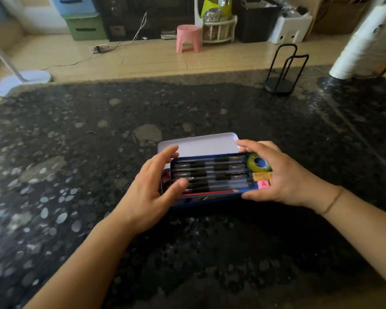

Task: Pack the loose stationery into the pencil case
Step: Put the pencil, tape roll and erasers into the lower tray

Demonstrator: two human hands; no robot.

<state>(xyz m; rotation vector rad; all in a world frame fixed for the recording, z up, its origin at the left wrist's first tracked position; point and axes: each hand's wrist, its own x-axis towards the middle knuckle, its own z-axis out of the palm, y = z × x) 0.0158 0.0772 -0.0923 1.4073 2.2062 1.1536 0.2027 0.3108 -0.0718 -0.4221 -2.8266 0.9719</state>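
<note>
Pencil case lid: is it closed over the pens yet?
No, the lid stands open behind the pencil case, with the pens and the green tape roll uncovered inside.

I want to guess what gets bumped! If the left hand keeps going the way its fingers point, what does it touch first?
Probably the open lid of the pencil case; the left hand fingers already reach its left corner, though depth is unclear.

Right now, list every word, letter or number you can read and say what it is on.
"A": on the pink eraser in the pencil case, by the right hand.
Orange eraser: faint print, too blurred to read.
Pens: no markings can be made out.
</note>
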